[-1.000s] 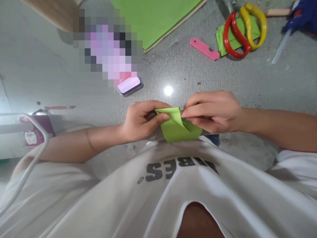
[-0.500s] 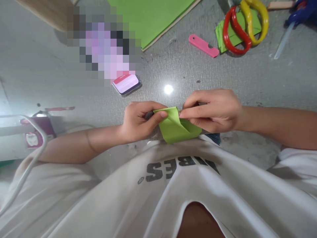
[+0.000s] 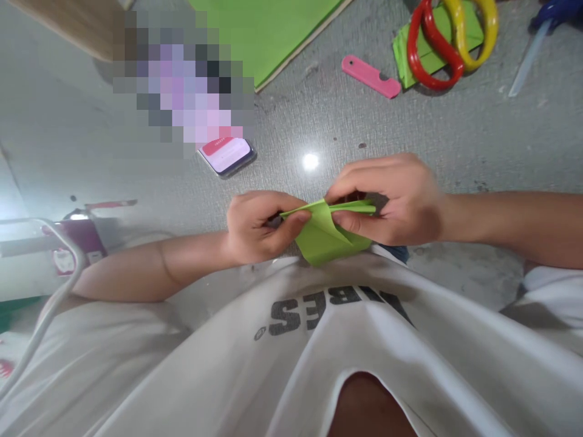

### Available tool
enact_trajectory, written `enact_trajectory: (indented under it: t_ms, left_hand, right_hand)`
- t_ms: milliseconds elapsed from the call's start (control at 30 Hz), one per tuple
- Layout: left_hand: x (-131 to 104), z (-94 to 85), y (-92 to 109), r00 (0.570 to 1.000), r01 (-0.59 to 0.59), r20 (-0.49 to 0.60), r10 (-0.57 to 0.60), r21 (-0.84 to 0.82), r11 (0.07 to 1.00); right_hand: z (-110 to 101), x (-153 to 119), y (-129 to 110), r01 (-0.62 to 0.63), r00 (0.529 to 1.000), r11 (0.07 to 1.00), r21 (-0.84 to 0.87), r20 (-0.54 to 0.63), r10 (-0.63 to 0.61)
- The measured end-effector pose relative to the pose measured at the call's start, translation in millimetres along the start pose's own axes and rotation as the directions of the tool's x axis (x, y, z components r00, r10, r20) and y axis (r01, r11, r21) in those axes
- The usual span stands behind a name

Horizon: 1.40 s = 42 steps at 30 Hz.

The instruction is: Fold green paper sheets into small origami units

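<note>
A folded piece of green paper (image 3: 330, 237) is held between both hands near the table's front edge, close to the white shirt. My left hand (image 3: 264, 224) pinches its upper left corner, thumb on the near face and the other fingers behind. My right hand (image 3: 387, 197) grips the right side, its thumb on the near face and its index finger at the top edge. Folded layers of the paper stick out between the thumb and fingers of that hand. The fold's inner side is partly hidden by the fingers.
A phone (image 3: 228, 156), partly blurred out, lies at left on the grey table (image 3: 282, 133). Large green sheets (image 3: 273, 36) are behind it. At the upper right are a pink cutter (image 3: 371, 77), red-and-yellow-handled scissors (image 3: 412, 48) on small green papers (image 3: 403, 64), and a blue glue gun (image 3: 553, 15).
My right hand has shifted its grip: its fingers have risen to the paper's top edge, and folded layers now show between thumb and fingers. My left hand keeps its pinch.
</note>
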State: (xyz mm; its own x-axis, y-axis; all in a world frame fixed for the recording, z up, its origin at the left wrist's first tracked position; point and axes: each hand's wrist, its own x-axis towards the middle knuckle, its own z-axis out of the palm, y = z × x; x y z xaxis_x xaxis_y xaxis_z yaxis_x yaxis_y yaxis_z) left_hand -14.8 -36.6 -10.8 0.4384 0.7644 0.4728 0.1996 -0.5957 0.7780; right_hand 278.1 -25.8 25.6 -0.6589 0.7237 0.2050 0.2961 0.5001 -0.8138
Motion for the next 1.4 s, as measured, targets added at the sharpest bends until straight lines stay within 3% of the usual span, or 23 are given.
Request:
enact_trajectory:
  t_ms: [133,333,733,900,1000,1267,1400]
  left_hand:
    - [4.2,2.2,-2.4,0.990,-0.134,0.047,0.134,-0.007,0.991]
    - [9.8,-0.2,-1.9,0.981,-0.159,0.109,0.162,-0.039,0.987]
    - [-1.0,-7.5,3.6,0.994,0.066,0.089,-0.069,0.026,0.997]
    - [-0.4,-8.3,4.6,0.999,-0.032,-0.019,0.033,0.059,0.998]
    - [-1.6,-8.6,4.6,0.998,0.028,-0.050,-0.027,0.026,0.999]
    - [-4.8,-11.5,0.8,0.975,0.212,-0.043,-0.217,-0.096,0.973]
    - [0.0,-7.2,-9.9,0.991,0.137,0.021,-0.135,-0.151,0.979]
  right_hand:
    - [-1.8,2.7,-4.9,-0.074,0.995,0.993,0.088,0.072,0.068]
    - [-1.8,2.5,-6.5,-0.143,0.988,0.973,0.182,0.079,0.131]
    - [-3.8,-0.3,-7.3,-0.195,0.981,0.974,0.111,0.017,0.195]
    - [-6.3,-1.7,-5.9,-0.188,0.981,0.980,0.070,-0.025,0.190]
    - [-8.5,-2.7,-4.1,-0.192,0.980,0.980,0.055,-0.040,0.194]
    - [-15.5,-2.2,1.0,-0.184,0.979,0.983,0.003,-0.085,0.184]
    - [-14.2,-1.2,3.5,-0.191,0.979,0.982,0.004,-0.076,0.191]
